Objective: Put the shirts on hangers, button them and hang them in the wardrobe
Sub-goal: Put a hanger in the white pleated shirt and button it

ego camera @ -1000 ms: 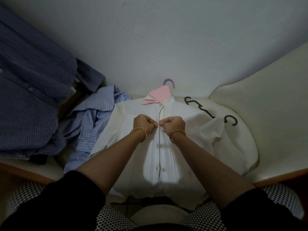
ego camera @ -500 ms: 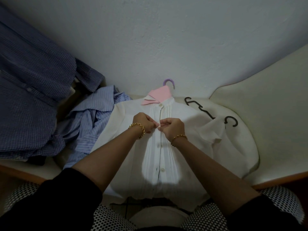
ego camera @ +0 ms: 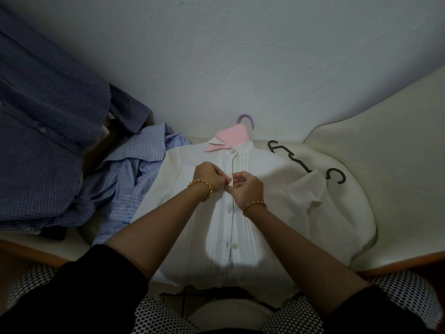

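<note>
A white pleated shirt [ego camera: 272,189] lies front up on a cream cushioned seat [ego camera: 361,194], on a purple hanger whose hook [ego camera: 246,118] sticks out above the pink collar [ego camera: 230,138]. My left hand [ego camera: 212,177] and my right hand [ego camera: 246,189] meet at the button placket just below the collar, both pinching the shirt's front edges. The top button is closed; lower buttons show down the placket. Each wrist wears a gold bracelet.
A light blue striped shirt [ego camera: 134,186] is crumpled left of the white one. A dark blue checked shirt [ego camera: 41,131] is piled at far left. Black hangers [ego camera: 310,162] lie on the seat at right. A white wall stands behind.
Both hands have slid a little lower along the placket, and my right hand's fingers have loosened around the edge.
</note>
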